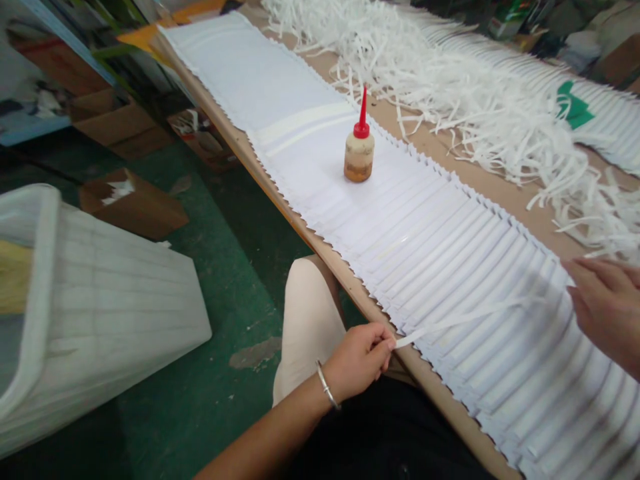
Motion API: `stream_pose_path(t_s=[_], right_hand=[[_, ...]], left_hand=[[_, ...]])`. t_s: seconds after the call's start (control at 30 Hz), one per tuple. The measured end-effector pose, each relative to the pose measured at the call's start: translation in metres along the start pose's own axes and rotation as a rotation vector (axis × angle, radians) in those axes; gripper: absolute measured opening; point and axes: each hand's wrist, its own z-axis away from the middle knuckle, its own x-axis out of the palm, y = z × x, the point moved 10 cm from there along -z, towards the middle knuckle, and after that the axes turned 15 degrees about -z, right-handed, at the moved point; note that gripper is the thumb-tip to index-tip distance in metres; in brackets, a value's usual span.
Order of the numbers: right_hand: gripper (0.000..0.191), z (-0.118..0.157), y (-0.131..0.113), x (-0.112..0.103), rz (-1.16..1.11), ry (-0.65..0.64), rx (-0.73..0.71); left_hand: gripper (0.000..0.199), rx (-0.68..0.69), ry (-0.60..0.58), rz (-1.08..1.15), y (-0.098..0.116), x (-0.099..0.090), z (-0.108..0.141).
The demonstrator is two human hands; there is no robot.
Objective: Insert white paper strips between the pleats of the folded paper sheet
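My left hand, with a metal bangle on the wrist, pinches one end of a narrow white strip at the table's near edge. The strip runs slantwise across a long row of overlapping white sheets, and its far end is blurred. Over the right part of the row is my right hand, somewhat blurred, with its fingers stretched out and the thumb apart; nothing shows in it. On the sheets stands an upright glue bottle with a red pointed nozzle and amber liquid low inside.
A tangled heap of white strips lies along the table's far side, with a green scrap beyond. At left on the green floor stand a large white bin and cardboard boxes. My knee is by the table edge.
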Motion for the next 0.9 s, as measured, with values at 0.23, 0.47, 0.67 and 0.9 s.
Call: stream_pose_path(t_s=[0.23, 0.47, 0.67, 0.9], right_hand=[[0.038, -0.026, -0.163, 0.103, -0.454, -0.316, -0.187], [0.029, -0.054, -0.147, 0.152, -0.614, -0.475, 0.118], [0.028, -0.089, -0.146, 0.161, -0.534, -0.438, 0.117], [0.024, -0.108, -0.134, 0.163, -0.369, -0.385, 0.098]], left_hand=[[0.017, 0.217, 0.17, -0.321, 0.057, 0.007, -0.01], [0.017, 0.098, 0.349, -0.196, 0.027, -0.027, -0.017], [0.014, 0.056, 0.443, -0.157, 0.01, -0.051, -0.022], [0.012, 0.132, 0.574, -0.276, 0.011, -0.072, -0.005]])
